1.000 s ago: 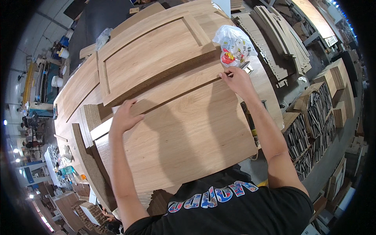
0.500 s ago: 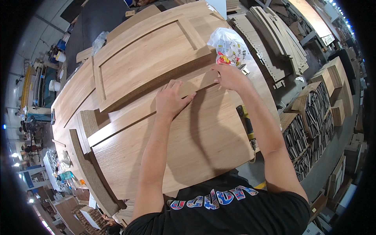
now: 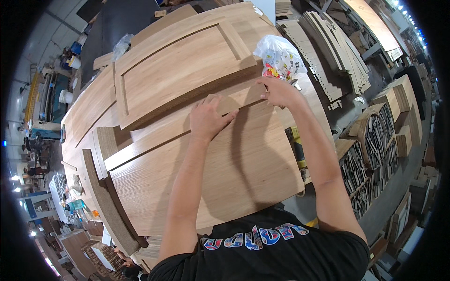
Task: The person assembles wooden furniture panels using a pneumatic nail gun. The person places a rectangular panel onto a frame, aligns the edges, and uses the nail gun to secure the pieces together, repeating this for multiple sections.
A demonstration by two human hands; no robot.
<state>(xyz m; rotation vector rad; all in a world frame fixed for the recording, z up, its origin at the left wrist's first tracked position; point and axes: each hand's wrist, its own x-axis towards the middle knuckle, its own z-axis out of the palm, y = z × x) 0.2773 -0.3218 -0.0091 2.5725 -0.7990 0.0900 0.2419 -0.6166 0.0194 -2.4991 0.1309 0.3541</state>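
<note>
A long, narrow wood-grain strip (image 3: 150, 140) lies across a broad wood-grain panel (image 3: 187, 178) in front of me. My left hand (image 3: 206, 118) wraps over the middle of this strip, its fingers toward the far edge and its thumb along the near side. At the strip's right end, my right hand (image 3: 280, 92) is closed on it, with the fingertips partly out of sight. Just beyond the strip lies a framed door panel (image 3: 183, 61) with a recessed centre, its thick near edge facing me.
A clear plastic bag (image 3: 280, 56) with coloured print sits past my right hand. A yellow-and-black power drill (image 3: 296, 147) is at the panel's right edge. Bare-edged boards (image 3: 108, 201) lie at left. Stacked curved panels (image 3: 328, 51) and strip-filled boxes (image 3: 378, 129) stand at right.
Both hands keep their hold on the strip with almost no movement. The whole view has shifted slightly.
</note>
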